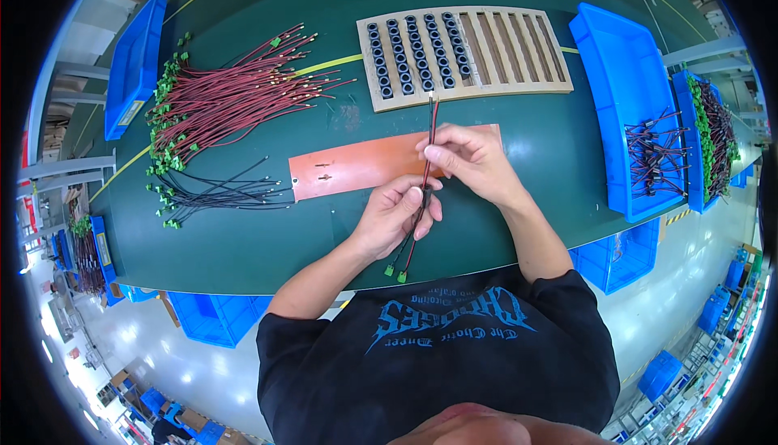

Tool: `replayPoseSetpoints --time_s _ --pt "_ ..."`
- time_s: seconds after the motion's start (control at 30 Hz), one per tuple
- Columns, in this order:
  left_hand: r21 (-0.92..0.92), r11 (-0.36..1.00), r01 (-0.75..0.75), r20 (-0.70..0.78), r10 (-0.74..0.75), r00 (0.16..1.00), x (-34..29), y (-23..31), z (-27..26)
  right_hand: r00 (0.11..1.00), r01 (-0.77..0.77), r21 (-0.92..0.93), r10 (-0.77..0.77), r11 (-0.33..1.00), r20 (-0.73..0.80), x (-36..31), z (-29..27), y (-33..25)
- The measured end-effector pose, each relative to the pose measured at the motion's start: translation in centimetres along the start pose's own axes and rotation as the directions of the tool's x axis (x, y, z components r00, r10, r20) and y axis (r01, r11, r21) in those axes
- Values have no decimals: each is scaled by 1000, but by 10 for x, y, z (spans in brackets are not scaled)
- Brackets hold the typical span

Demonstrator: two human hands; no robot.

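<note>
A pair of red and black wires (432, 126) runs upright through both my hands, with bare-looking tips at the far end and two green connectors (395, 273) hanging at the near end. My left hand (397, 211) pinches the pair lower down, around a small dark piece that I cannot make out clearly. Higher up, my right hand (468, 157) has its thumb and fingers closed on the same wires. Beneath the hands lies an orange board (348, 165). Just beyond the wire tips, a slotted wooden rack (470, 96) holds rows of black rings (407, 54) in its left part.
Red wires (231, 92) with green connectors lie piled at the left, black wires (219, 194) nearer. A blue bin (134, 68) stands far left. At the right, another blue bin (604, 104) holds wire assemblies (655, 157), with a fuller bin (695, 145) beside it.
</note>
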State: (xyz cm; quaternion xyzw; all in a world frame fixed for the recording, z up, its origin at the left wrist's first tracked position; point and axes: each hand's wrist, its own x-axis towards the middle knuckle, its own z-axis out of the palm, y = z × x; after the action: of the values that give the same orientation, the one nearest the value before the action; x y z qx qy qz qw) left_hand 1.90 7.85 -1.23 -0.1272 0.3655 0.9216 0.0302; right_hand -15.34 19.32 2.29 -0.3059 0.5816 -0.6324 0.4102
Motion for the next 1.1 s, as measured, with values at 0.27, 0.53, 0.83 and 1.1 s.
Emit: replayPoseSetpoints --time_s 0.27,0.53,0.83,1.1 --pt "133 986 -97 -84 108 991 2 6 7 1000 -4 -89 5 996 17 -2 3 -6" --pt "70 994 -88 -86 94 992 1 3 3 998 25 44 -23 999 -63 -3 7 -2" --pt "91 990 -103 -81 111 991 3 -2 -1 992 -9 208 34 978 -119 -2 7 4" --pt "26 996 -90 -57 91 994 2 0 0 995 -90 198 95 976 -15 -5 3 -4"
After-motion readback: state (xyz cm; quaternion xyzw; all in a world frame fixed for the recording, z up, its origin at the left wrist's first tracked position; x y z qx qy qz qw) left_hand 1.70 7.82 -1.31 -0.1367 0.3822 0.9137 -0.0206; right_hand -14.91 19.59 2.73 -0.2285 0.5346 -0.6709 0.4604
